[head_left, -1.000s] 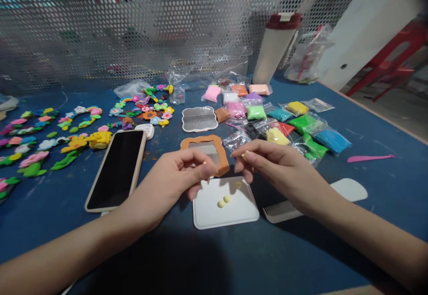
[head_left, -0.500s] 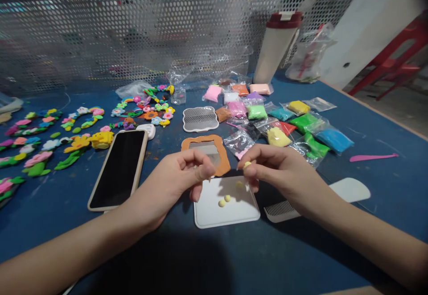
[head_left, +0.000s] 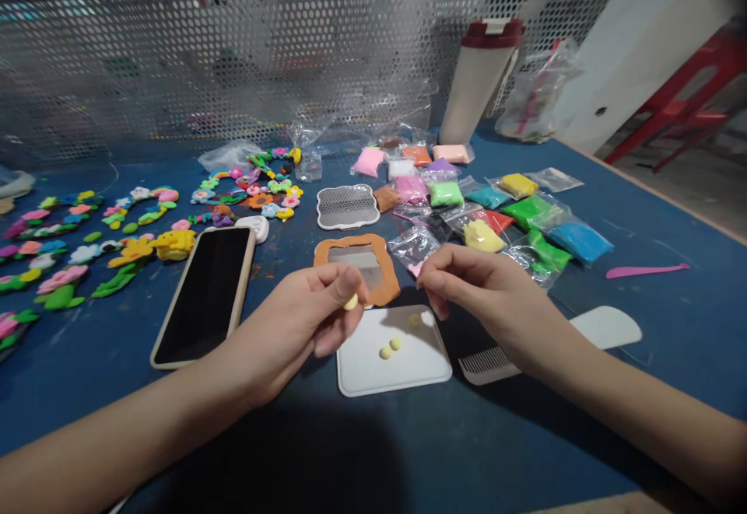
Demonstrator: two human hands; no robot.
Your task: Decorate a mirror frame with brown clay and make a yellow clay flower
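A small ball of pale yellow clay (head_left: 350, 302) is pinched between the thumb and fingers of my left hand (head_left: 303, 308). My right hand (head_left: 475, 284) has thumb and forefinger pressed together; whatever is between them, if anything, is hidden. Below and between the hands lies a white tray-like plate (head_left: 402, 374). On it rest two yellow clay balls (head_left: 390, 348) side by side, with another yellow piece (head_left: 415, 319) in shadow near its top edge. Just behind the plate is a small mirror with an orange clay border (head_left: 385, 269).
A phone (head_left: 204, 296) lies left, near colourful clay-decorated pieces (head_left: 140, 250). Behind sit a scalloped mirror (head_left: 348, 207) and bagged clay (head_left: 447, 193). To the right are a white comb (head_left: 490, 366) and a pink tool (head_left: 647, 271). A tumbler (head_left: 478, 86) stands at the back.
The yellow clay seen in my right fingertips is gone from view there, and a yellow ball now shows in my left fingers. My left thumb has turned upward. The balls on the plate stay put.
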